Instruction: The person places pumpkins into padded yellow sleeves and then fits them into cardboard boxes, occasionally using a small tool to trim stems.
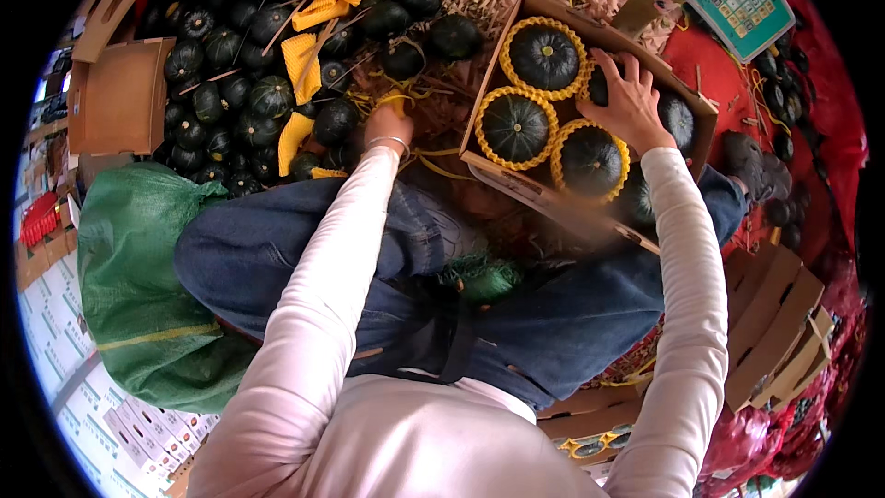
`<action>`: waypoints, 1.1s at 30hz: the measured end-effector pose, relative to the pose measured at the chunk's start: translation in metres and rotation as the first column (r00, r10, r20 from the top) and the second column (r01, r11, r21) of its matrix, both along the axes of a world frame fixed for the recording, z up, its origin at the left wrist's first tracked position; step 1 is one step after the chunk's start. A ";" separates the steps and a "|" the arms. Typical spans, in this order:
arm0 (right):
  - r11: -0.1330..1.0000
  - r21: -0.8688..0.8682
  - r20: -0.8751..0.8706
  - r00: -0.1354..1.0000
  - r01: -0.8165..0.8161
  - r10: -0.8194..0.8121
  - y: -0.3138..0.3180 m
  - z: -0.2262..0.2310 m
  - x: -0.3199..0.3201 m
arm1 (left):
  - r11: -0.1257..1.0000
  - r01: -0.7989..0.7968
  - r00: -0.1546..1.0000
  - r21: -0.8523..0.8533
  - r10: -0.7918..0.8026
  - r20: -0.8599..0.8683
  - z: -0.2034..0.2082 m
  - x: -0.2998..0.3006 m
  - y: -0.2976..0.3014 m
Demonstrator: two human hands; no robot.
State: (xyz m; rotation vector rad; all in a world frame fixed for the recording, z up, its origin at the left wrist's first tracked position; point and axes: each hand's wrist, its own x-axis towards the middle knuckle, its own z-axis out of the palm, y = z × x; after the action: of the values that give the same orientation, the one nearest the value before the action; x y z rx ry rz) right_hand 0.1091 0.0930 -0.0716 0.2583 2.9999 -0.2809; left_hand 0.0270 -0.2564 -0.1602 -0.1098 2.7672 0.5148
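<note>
A cardboard box (636, 41) stands tilted before my right knee, with dark green squashes in it. Three of them, such as the top left squash (544, 57), plainly sit in yellow foam nets. My right hand (630, 103) reaches into the box, fingers and thumb spread round another squash (598, 86), which they partly cover. A further squash (677, 120) shows beside that hand. Over the litter left of the box, my left hand (387, 126) is closed, with a yellow foam net (395, 100) at its fingertips; the fingers themselves are partly hidden.
Many loose squashes (221, 46) are heaped at the left, with yellow foam nets (301, 66) among them. A green scale display (728, 0) stands at the upper right. A green sack (138, 286) lies by my left leg. Empty cardboard boxes (120, 97) flank both sides.
</note>
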 end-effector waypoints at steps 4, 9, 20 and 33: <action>0.979 0.199 -0.126 0.992 0.049 -0.024 -0.032 0.018 0.024 | 0.879 0.000 0.999 0.476 -0.017 0.031 0.042 -0.016 -0.004; 0.249 -0.964 -0.164 0.941 -0.090 -0.295 -0.124 0.073 0.090 | 0.373 0.162 0.896 0.913 -0.444 0.023 0.173 0.071 0.038; 0.591 -0.805 -0.275 0.916 -0.054 -0.291 -0.145 0.081 0.174 | 0.451 0.170 0.894 0.876 -0.445 0.056 0.175 0.184 0.030; -0.201 -0.971 0.197 0.915 0.132 -0.353 -0.145 0.108 0.200 | 0.232 -0.306 0.725 0.923 -0.572 0.384 0.200 0.181 0.044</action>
State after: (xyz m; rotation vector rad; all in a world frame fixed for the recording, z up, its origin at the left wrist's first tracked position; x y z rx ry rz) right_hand 0.3086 -0.0520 0.0362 0.6051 1.6863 -2.5567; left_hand 0.2082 -0.2123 0.0394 0.2411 1.2375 1.6687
